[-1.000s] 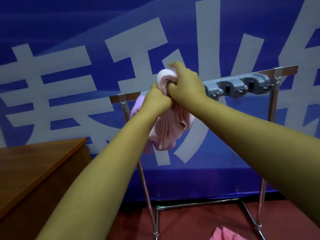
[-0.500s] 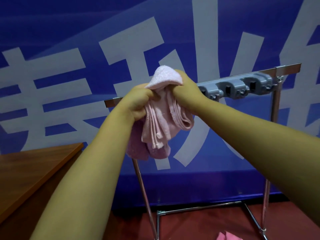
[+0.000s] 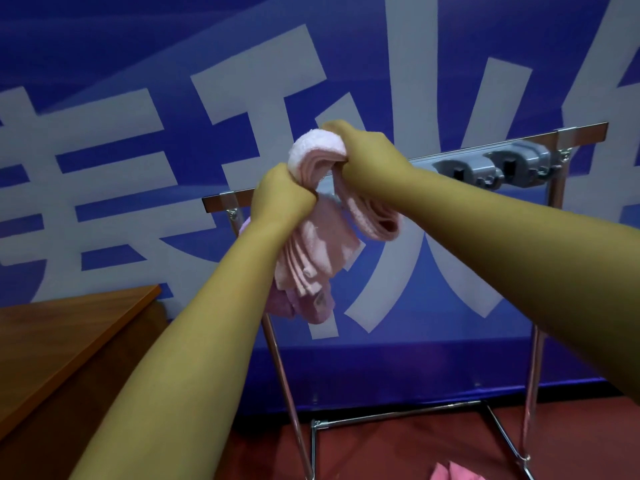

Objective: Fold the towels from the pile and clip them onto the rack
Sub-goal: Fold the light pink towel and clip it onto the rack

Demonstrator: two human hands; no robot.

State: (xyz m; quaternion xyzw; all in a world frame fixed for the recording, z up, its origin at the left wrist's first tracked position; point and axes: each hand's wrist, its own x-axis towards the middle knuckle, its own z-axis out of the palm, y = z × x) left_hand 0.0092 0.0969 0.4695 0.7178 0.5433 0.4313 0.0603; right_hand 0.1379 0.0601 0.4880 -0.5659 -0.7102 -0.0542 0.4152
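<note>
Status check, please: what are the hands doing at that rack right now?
Left hand and right hand both grip folded pink towel at the rack bar. Grey clips to the right empty. Nothing blocking.

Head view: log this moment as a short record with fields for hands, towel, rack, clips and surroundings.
left hand: grips the folded pink towel below its top fold
right hand: grips the towel's top fold, level with the rack's bar
towel: bunched in layers, lower part hanging in front of the rack; whether it is clipped cannot be told
rack: chrome frame before a blue banner
clips: grey, two free at the bar's right end
other: wooden table at left; pink cloth on the floor
</note>
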